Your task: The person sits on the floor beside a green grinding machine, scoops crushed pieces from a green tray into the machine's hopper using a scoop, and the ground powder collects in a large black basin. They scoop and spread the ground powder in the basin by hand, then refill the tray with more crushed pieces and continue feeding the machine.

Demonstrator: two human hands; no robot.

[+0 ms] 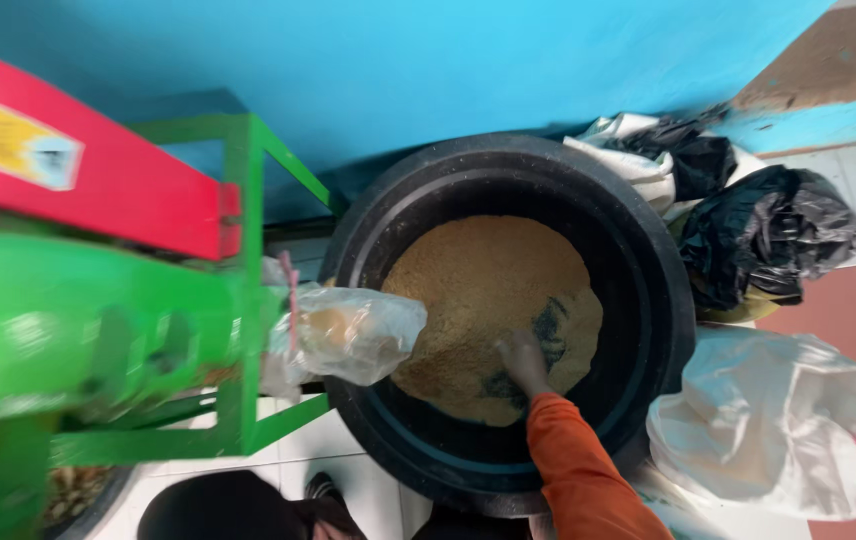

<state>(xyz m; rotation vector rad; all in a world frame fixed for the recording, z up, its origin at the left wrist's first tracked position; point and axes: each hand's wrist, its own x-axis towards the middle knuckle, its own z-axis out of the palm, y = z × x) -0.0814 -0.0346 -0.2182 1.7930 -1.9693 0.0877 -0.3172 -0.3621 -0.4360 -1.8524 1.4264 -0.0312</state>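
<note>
My right hand (525,360), in an orange sleeve, reaches down into a large round black tub (648,300). It rests on a heap of fine yellow-brown ground meal (478,290), at the heap's near right side, where the tub's dark bottom shows through. The fingers are blurred and partly sunk in the meal, so their grip is unclear. My left hand is out of view.
A green and red machine (98,300) stands at the left, with a clear plastic bag (353,335) on its outlet hanging over the tub's rim. Black bags (763,240) and a white bag (778,425) lie to the right. A blue wall (428,60) is behind.
</note>
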